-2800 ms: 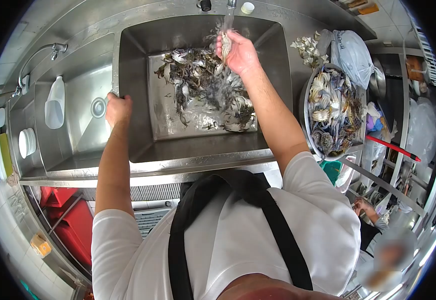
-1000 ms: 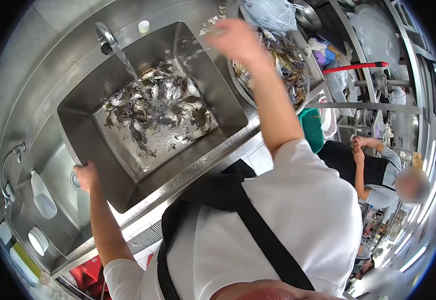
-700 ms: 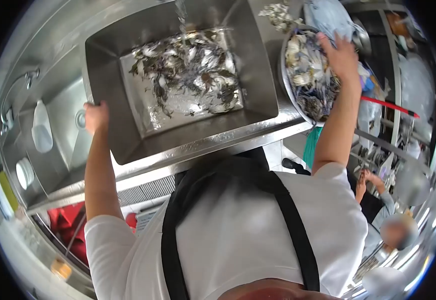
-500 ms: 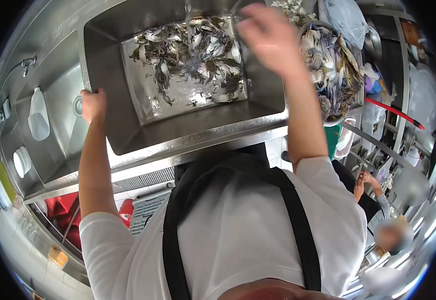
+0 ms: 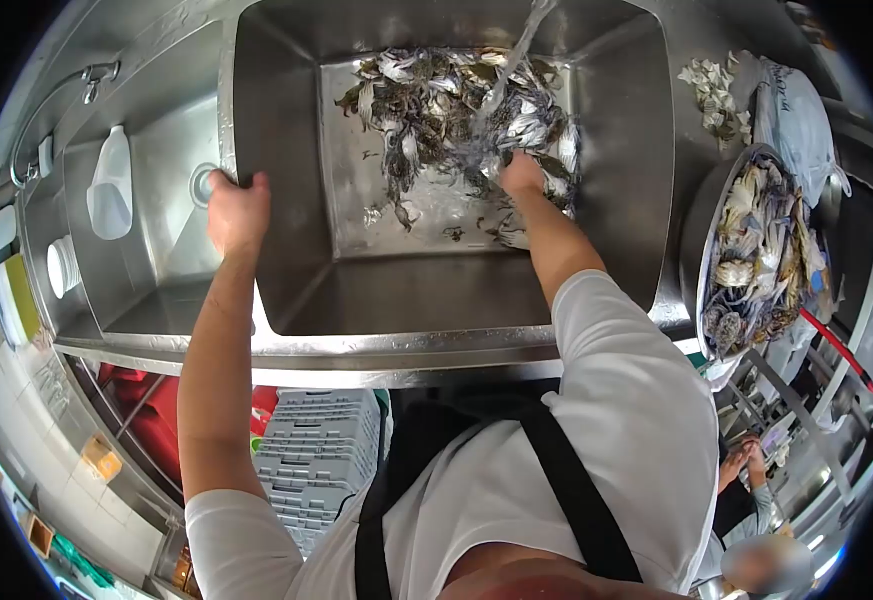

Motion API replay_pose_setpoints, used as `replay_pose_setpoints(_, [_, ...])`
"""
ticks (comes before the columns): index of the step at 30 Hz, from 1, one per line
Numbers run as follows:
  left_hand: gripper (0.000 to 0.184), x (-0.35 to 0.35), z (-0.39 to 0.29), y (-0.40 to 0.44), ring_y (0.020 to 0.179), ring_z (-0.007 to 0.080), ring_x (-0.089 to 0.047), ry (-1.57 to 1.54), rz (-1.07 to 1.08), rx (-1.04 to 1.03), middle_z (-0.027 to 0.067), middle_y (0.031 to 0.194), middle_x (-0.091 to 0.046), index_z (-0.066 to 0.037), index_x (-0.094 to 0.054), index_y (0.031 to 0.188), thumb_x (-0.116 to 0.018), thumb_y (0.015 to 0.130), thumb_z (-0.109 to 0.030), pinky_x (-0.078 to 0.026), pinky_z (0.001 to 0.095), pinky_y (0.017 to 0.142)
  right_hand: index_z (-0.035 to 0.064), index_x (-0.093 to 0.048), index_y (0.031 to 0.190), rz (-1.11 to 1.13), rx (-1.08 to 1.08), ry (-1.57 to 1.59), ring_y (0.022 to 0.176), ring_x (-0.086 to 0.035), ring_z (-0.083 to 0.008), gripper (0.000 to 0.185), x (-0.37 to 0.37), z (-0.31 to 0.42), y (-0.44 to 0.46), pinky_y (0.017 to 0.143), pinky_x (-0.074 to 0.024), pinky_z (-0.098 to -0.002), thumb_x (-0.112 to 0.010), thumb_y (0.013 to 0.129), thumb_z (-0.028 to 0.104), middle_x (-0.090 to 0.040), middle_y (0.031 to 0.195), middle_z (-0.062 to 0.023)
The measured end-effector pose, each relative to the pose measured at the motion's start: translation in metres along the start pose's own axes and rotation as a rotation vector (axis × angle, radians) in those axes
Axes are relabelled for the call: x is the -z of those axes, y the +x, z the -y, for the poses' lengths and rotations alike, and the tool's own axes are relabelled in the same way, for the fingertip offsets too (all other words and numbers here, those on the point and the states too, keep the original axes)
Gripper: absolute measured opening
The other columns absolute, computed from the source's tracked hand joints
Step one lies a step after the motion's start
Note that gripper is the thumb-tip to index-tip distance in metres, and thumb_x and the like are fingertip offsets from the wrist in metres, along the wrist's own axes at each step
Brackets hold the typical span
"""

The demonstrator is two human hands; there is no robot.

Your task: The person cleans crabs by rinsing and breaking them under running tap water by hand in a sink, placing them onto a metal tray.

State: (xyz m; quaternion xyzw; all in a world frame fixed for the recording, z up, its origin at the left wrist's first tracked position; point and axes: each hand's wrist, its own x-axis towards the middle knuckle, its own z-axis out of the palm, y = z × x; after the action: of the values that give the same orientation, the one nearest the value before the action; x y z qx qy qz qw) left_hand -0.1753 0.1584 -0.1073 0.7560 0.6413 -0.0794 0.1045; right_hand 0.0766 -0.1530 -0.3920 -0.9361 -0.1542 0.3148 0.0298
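Observation:
The large steel sink point(image 5: 426, 295) holds a wet pile of crabs point(image 5: 436, 105), brown and purple with white undersides and legs. A stream of water point(image 5: 516, 65) falls onto the pile. My right hand point(image 5: 523, 175) reaches down to the near right side of the pile, its fingers closed around a crab that they mostly hide. My left hand point(image 5: 238, 208) grips the sink's left rim, on the divider beside the smaller basin.
A basin heaped with crabs point(image 5: 756, 250) stands to the right, near a plastic bag point(image 5: 796, 120) and pale scraps point(image 5: 714, 95). The left basin contains a cut white jug point(image 5: 111, 185). Grey crates point(image 5: 321, 440) stand below. Another person's hands point(image 5: 741, 462) show at lower right.
My right hand has come down from above the sink's right side into the pile of crabs. My left hand stays on the rim. The view has shifted, bringing the right-hand basin more fully into sight.

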Motion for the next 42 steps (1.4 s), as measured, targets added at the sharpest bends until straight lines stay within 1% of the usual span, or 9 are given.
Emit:
replay_pose_setpoints(5, [0.051, 0.006, -0.002, -0.003, 0.101, 0.0387, -0.065, -0.049, 0.006, 0.015, 0.0202, 0.103, -0.069, -0.005, -0.05, 0.114, -0.063, 0.08, -0.04, -0.05, 0.0456, 0.088, -0.0001, -0.065, 0.097, 0.264, -0.147, 0.82, 0.086, -0.069, -0.0246, 0.024, 0.064, 0.005, -0.027, 0.074, -0.0555, -0.0388, -0.062, 0.087, 0.021, -0.068, 0.086, -0.0166])
replay_pose_setpoints(11, [0.048, 0.01, 0.0, -0.006, 0.101, 0.037, -0.066, -0.042, 0.016, -0.005, 0.0188, 0.104, -0.07, -0.005, -0.052, 0.114, -0.06, 0.082, -0.04, -0.05, 0.045, 0.088, 0.0006, -0.058, 0.093, 0.487, -0.06, 1.537, 0.086, -0.063, -0.0259, 0.014, 0.094, -0.006, -0.053, 0.079, -0.0566, -0.0423, -0.059, 0.085, 0.012, -0.061, 0.092, -0.0124])
replay_pose_setpoints(15, [0.047, 0.015, 0.002, -0.01, 0.102, 0.0368, -0.065, -0.048, 0.026, -0.025, 0.0193, 0.105, -0.069, -0.004, -0.051, 0.114, -0.06, 0.083, -0.039, -0.05, 0.0443, 0.089, 0.0026, -0.062, 0.095, 0.361, -0.254, 1.373, 0.081, -0.065, -0.0255, 0.022, 0.065, 0.001, -0.049, 0.075, -0.0557, -0.0375, -0.064, 0.081, 0.02, -0.066, 0.092, -0.013])
replay_pose_setpoints(21, [0.046, 0.009, 0.003, -0.003, 0.102, 0.0379, -0.065, -0.039, 0.032, 0.012, 0.0195, 0.106, -0.069, -0.004, -0.051, 0.114, -0.06, 0.084, -0.038, -0.049, 0.0455, 0.09, 0.0019, -0.071, 0.092, -0.236, 0.269, 0.257, 0.074, -0.066, -0.0328, 0.023, 0.017, 0.05, -0.027, 0.074, -0.0543, -0.0417, -0.068, 0.078, 0.02, -0.071, 0.084, -0.0159])
replay_pose_setpoints(27, [0.046, 0.005, 0.002, 0.002, 0.101, 0.0395, -0.065, -0.041, 0.036, 0.033, 0.0193, 0.105, -0.069, -0.005, -0.051, 0.11, -0.062, 0.082, -0.039, -0.049, 0.0471, 0.089, 0.0099, -0.057, 0.126, -0.421, 1.001, -0.512, 0.129, -0.041, -0.0326, 0.039, 0.005, 0.118, 0.046, 0.111, -0.025, -0.0522, -0.055, 0.087, 0.017, -0.051, 0.132, -0.0131])
replay_pose_setpoints(32, [0.049, 0.009, 0.006, 0.003, 0.103, 0.0395, -0.064, -0.062, 0.072, 0.02, 0.0199, 0.107, -0.068, -0.005, -0.049, 0.113, -0.063, 0.082, -0.04, -0.049, 0.0471, 0.09, 0.0117, -0.06, 0.121, -0.174, 0.936, -0.555, 0.112, -0.056, -0.0315, 0.038, 0.036, 0.138, 0.05, 0.094, -0.0426, -0.0423, -0.06, 0.084, 0.012, -0.06, 0.12, -0.0133])
replay_pose_setpoints(35, [0.052, 0.01, 0.007, 0.005, 0.105, 0.0396, -0.063, -0.108, 0.1, 0.014, 0.0203, 0.109, -0.067, -0.005, -0.049, 0.116, -0.064, 0.082, -0.041, -0.048, 0.047, 0.091, 0.0045, -0.06, 0.104, -0.38, 0.722, 0.357, 0.086, -0.065, -0.0361, 0.021, 0.045, 0.127, 0.028, 0.076, -0.0521, -0.0452, -0.055, 0.084, 0.006, -0.066, 0.099, -0.015])
replay_pose_setpoints(40, [0.048, 0.015, 0.007, -0.001, 0.102, 0.0378, -0.065, -0.101, 0.081, -0.015, 0.0198, 0.106, -0.068, -0.004, -0.05, 0.114, -0.06, 0.082, -0.038, -0.05, 0.0457, 0.089, 0.0, -0.057, 0.097, 0.401, 0.249, 1.789, 0.08, -0.066, -0.0292, 0.011, 0.118, 0.101, -0.016, 0.073, -0.0568, -0.0443, -0.057, 0.088, 0.007, -0.062, 0.088, -0.0132])
replay_pose_setpoints(42, [0.047, 0.013, 0.008, -0.002, 0.102, 0.0376, -0.065, -0.103, 0.082, -0.03, 0.0195, 0.106, -0.068, -0.004, -0.05, 0.114, -0.06, 0.082, -0.038, -0.05, 0.0455, 0.089, -0.0005, -0.056, 0.098, 0.355, 0.229, 1.793, 0.077, -0.066, -0.0297, 0.011, 0.146, 0.099, -0.045, 0.069, -0.0574, -0.0439, -0.056, 0.089, 0.005, -0.062, 0.087, -0.0139])
